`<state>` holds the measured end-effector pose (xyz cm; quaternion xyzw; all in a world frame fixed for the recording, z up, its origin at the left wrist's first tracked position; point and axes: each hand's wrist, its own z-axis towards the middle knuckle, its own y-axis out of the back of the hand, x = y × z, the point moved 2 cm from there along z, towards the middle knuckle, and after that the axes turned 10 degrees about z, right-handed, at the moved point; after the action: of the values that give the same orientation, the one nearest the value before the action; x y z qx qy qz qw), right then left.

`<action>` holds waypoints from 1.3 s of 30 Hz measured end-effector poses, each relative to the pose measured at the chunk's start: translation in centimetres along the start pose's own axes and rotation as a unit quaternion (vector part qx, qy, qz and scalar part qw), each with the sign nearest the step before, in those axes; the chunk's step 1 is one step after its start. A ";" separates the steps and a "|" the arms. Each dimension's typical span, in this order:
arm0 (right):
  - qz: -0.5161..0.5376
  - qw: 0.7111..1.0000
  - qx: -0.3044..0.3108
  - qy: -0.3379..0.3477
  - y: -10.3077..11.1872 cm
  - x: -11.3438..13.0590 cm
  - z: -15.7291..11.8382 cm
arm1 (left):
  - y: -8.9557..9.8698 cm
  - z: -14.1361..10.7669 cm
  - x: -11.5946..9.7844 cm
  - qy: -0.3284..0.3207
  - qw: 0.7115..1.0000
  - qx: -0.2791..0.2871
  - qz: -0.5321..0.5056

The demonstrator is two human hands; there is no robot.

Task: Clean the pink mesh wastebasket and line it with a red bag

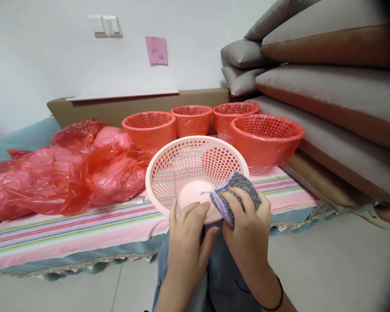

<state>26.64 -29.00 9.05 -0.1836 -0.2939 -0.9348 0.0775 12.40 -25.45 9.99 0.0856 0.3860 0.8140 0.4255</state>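
Observation:
A pale pink plastic basket with a perforated wall (pixel 195 142) tilts toward me at the front edge of the bench, over my knees. At its near rim is my left hand (pixel 187 234), fingers stretched over the rim and thumb held apart. My right hand (pixel 247 221) grips a grey speckled knitted piece (pixel 238 184) with a lilac edge and a loose lilac thread end. The knitted piece is over the basket's near right side; its full shape is partly hidden by my fingers.
Several baskets covered in red plastic, including one at right (pixel 266 143), stand behind. Red plastic bags (pixel 65 173) lie left on the striped cloth (pixel 117 227). Grey-brown cushions (pixel 328 86) are piled at right. A pink note (pixel 156 50) and switches (pixel 104 26) are on the wall.

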 end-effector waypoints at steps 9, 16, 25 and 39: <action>0.039 0.998 0.033 0.019 1.0 -4.0 0.6 | -0.4 1.2 4.2 -0.030 0.999 -0.040 -0.002; 0.082 0.995 0.032 0.056 0.5 -6.1 1.7 | 0.3 1.8 7.6 -0.033 0.998 -0.056 0.004; 0.002 1.000 0.015 0.025 0.5 -1.9 -0.3 | -1.3 -0.5 -1.8 -0.032 0.997 -0.060 -0.025; 0.081 0.995 0.016 0.064 0.0 -5.5 1.6 | 0.2 1.6 7.6 -0.004 0.994 -0.042 -0.097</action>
<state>32.21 -27.83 8.11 -0.1451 -0.2877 -0.9305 0.1745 8.33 -18.90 9.78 0.0330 0.3565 0.7842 0.5068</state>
